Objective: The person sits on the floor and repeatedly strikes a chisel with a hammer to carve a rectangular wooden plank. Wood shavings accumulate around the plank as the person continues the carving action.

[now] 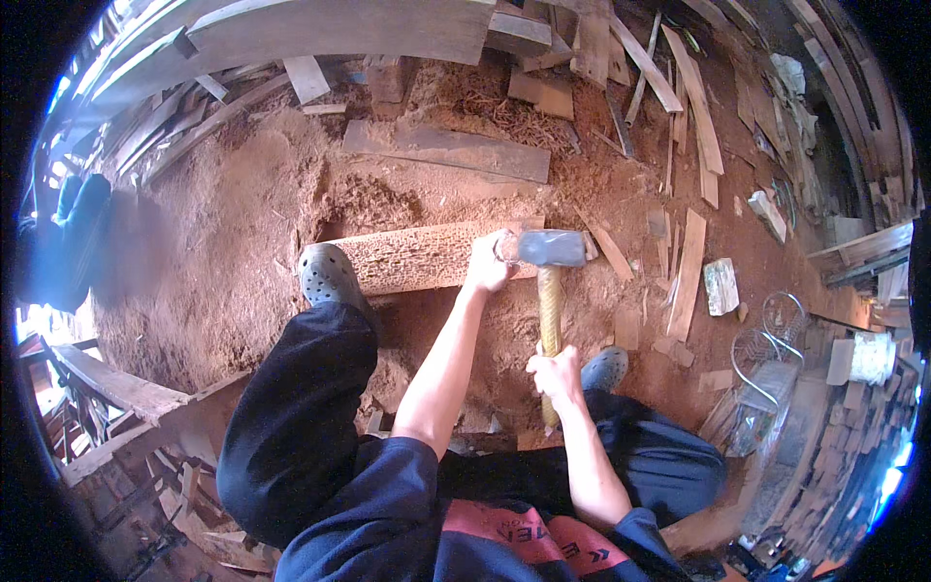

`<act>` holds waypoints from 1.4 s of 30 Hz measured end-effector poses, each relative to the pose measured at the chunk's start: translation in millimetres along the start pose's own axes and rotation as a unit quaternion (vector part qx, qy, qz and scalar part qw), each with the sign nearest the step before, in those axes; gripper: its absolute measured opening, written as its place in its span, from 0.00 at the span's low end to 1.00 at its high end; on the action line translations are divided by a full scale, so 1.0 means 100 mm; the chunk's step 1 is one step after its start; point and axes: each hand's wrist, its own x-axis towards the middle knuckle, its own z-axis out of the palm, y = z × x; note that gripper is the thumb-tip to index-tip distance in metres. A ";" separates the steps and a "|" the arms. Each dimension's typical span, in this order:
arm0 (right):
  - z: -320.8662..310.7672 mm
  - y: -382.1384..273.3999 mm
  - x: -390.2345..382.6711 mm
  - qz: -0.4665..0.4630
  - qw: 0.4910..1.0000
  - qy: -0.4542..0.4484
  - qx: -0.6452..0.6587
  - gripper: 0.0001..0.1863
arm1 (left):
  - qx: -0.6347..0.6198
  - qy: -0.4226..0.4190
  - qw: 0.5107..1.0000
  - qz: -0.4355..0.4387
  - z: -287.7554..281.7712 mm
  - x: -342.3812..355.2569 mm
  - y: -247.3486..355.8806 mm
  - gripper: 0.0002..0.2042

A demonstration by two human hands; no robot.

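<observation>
My right hand (pixel 558 374) is closed around the yellow handle (pixel 550 315) of a sledgehammer, toward its lower end. The grey metal hammer head (pixel 553 248) is up beside my left hand (pixel 493 260). The fingers of that hand are closed; a small brownish end shows between them and the hammer head, but what it belongs to is hidden. Under and beside the left hand lies a long piece of wood (pixel 417 260) with a rough face covered in notches. A grey clog (pixel 328 274) on my left foot presses on its left end.
A flat board (pixel 446 152) lies beyond the workpiece on reddish sawdust-covered ground. Several loose planks (pixel 687 276) are scattered to the right, near a white block (pixel 721 286) and a wire-framed chair (pixel 766 364). Thick beams (pixel 339 31) cross the far side. A blurred blue shape (pixel 73 238) shows at the left.
</observation>
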 end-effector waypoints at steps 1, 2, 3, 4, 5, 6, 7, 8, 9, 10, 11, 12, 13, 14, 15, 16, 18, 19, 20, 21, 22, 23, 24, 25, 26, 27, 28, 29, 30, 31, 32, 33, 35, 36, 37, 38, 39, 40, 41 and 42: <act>0.01 0.05 -0.02 0.005 0.998 -0.022 0.062 0.09 | -0.010 0.008 1.000 0.007 -0.01 0.01 0.03 0.08; 0.00 0.10 0.00 0.027 0.994 -0.034 0.101 0.09 | -0.020 0.016 1.000 0.013 -0.01 0.04 0.06 0.07; 0.00 0.16 0.02 0.048 0.988 -0.048 0.140 0.09 | -0.027 0.024 0.999 0.019 -0.04 0.06 0.07 0.06; 0.03 0.26 0.07 0.055 0.991 -0.036 0.116 0.07 | -0.010 0.044 0.998 0.032 -0.13 0.13 -0.05 0.06; 0.05 0.38 0.17 0.062 0.994 -0.025 0.092 0.06 | 0.007 0.064 0.997 0.045 -0.24 0.24 -0.16 0.07; 0.01 0.53 0.30 0.071 0.995 0.002 0.072 0.05 | -0.070 0.068 0.991 -0.089 -0.21 0.33 0.00 0.05; -0.02 0.63 0.38 0.078 0.996 -0.002 0.031 0.04 | -0.150 0.052 0.985 -0.061 -0.23 0.34 0.10 0.05; -0.04 0.73 0.47 0.084 0.996 -0.008 -0.010 0.03 | -0.138 0.039 0.986 -0.089 -0.20 0.33 0.17 0.06; 0.00 0.79 0.53 0.088 0.994 -0.024 -0.053 0.04 | -0.119 0.032 0.986 -0.115 -0.24 0.30 0.21 0.07; 0.07 0.79 0.63 0.137 0.987 -0.014 -0.088 0.05 | -0.079 0.041 0.995 -0.042 -0.22 0.27 0.12 0.05; 0.11 0.84 0.67 0.135 0.985 -0.015 -0.108 0.05 | -0.038 0.049 0.998 0.032 -0.16 0.20 0.04 0.04; 0.07 0.96 0.78 0.134 0.983 -0.007 -0.126 0.05 | -0.036 -0.033 0.999 -0.001 0.00 0.06 0.01 0.03; 0.02 1.02 0.84 0.135 0.980 0.001 -0.145 0.05 | -0.034 -0.114 0.992 -0.036 0.14 -0.09 0.00 0.04; 0.01 1.00 0.84 0.142 0.982 -0.011 -0.126 0.06 | -0.013 -0.101 0.995 -0.017 0.18 -0.16 0.07 0.04; 0.01 0.99 0.84 0.147 0.984 -0.022 -0.102 0.06 | 0.008 -0.085 0.996 0.002 0.18 -0.23 0.20 0.05; 0.00 0.99 0.84 0.152 0.985 -0.031 -0.078 0.06 | 0.029 -0.070 0.997 0.022 0.18 -0.26 0.28 0.06; 0.03 0.93 0.79 0.156 0.986 -0.057 -0.030 0.07 | 0.044 -0.028 0.998 0.027 0.04 -0.13 0.18 0.06; 0.05 0.86 0.72 0.155 0.985 -0.069 -0.004 0.07 | -0.086 0.054 0.980 0.172 -0.10 0.03 0.23 0.05; 0.08 0.81 0.69 0.155 0.984 -0.081 0.022 0.08 | -0.224 0.161 0.959 0.061 -0.22 0.12 0.29 0.08; 0.08 0.82 0.68 0.144 0.986 -0.084 0.029 0.08 | -0.372 0.288 0.882 -0.016 -0.36 0.23 0.65 0.11; 0.09 0.83 0.68 0.131 0.987 -0.090 0.034 0.08 | -0.434 0.261 0.860 0.060 -0.56 0.30 0.76 0.12; 0.09 0.84 0.67 0.119 0.988 -0.095 0.039 0.08 | -0.397 0.250 0.880 0.077 -0.75 0.35 0.90 0.11; 0.01 0.90 0.71 0.110 0.990 -0.079 0.035 0.07 | -0.314 0.258 0.911 0.063 -0.80 0.44 1.04 0.10; -0.02 0.92 0.71 0.097 0.992 -0.077 0.034 0.07 | -0.267 0.282 0.920 0.049 -0.82 0.44 1.25 0.10; -0.04 0.94 0.71 0.085 0.993 -0.075 0.034 0.07 | -0.205 0.264 0.942 0.047 -0.84 0.46 1.25 0.11; -0.04 0.94 0.71 0.071 0.994 -0.077 0.032 0.07 | -0.138 0.247 0.958 0.047 -0.90 0.45 1.27 0.11; -0.02 0.94 0.72 0.078 0.994 -0.074 0.028 0.07 | -0.166 0.236 0.956 0.046 -0.90 0.44 1.22 0.11; 0.00 0.94 0.73 0.086 0.993 -0.073 0.027 0.07 | -0.195 0.225 0.954 0.045 -0.89 0.43 1.13 0.11; 0.05 0.90 0.71 0.095 0.992 -0.073 0.025 0.08 | -0.222 0.215 0.950 0.044 -0.88 0.39 1.09 0.11; 0.04 0.90 0.71 0.106 0.992 -0.066 0.022 0.08 | -0.293 0.234 0.927 0.015 -0.72 0.34 1.11 0.11; 0.03 0.89 0.70 0.113 0.991 -0.061 0.021 0.08 | -0.245 0.200 0.949 0.010 -0.63 0.28 1.01 0.13; 0.05 0.86 0.68 0.117 0.991 -0.062 0.019 0.08 | -0.192 0.169 0.967 0.008 -0.59 0.24 0.88 0.15; 0.07 0.82 0.67 0.117 0.991 -0.065 0.011 0.09 | -0.168 0.141 0.975 0.028 -0.42 0.21 0.69 0.14; 0.06 0.82 0.68 0.113 0.991 -0.064 0.006 0.09 | -0.171 0.120 0.978 -0.014 -0.35 0.21 0.66 0.13; 0.05 0.82 0.69 0.110 0.992 -0.064 0.002 0.09 | -0.175 0.103 0.979 -0.032 -0.28 0.20 0.63 0.14; 0.03 0.84 0.70 0.101 0.993 -0.061 -0.002 0.10 | -0.153 0.093 0.983 -0.037 -0.20 0.20 0.61 0.14; 0.03 0.83 0.70 0.101 0.993 -0.060 -0.003 0.11 | -0.128 0.085 0.987 -0.042 -0.16 0.20 0.60 0.14; 0.03 0.83 0.69 0.101 0.993 -0.058 -0.004 0.11 | -0.121 0.075 0.989 -0.045 -0.12 0.20 0.58 0.14; 0.03 0.82 0.69 0.101 0.993 -0.056 -0.005 0.12 | -0.114 0.065 0.990 -0.049 -0.09 0.19 0.55 0.14; 0.03 0.83 0.70 0.109 0.992 -0.059 -0.008 0.13 | -0.107 0.055 0.991 -0.052 -0.06 0.20 0.50 0.14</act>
